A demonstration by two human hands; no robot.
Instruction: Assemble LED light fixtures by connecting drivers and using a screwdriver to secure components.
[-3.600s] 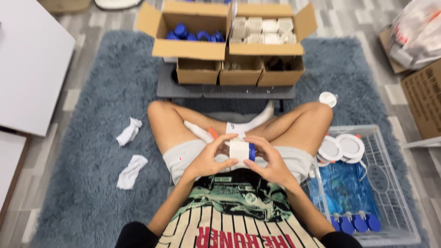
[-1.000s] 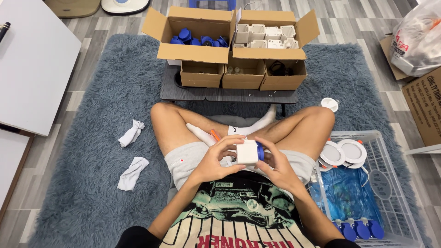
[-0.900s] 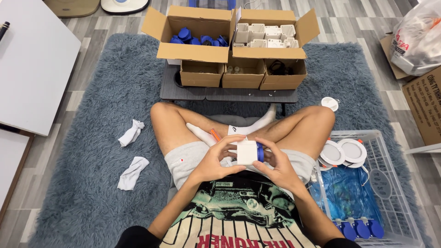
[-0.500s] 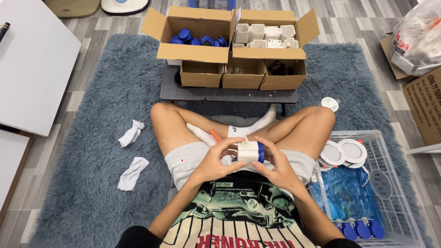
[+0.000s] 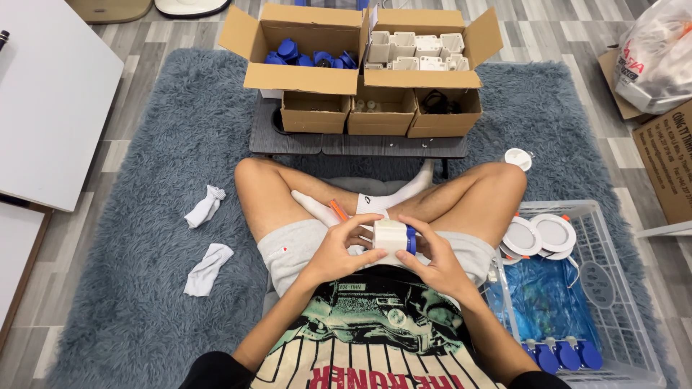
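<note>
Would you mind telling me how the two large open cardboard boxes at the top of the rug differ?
The left box holds blue parts in a loose heap; the right box holds white housings packed in rows. The left box's outer flap splays left, the right box's splays right. Both are brown, open-topped and side by side behind three smaller boxes. Both hands hold a white-and-blue part like those.
</note>
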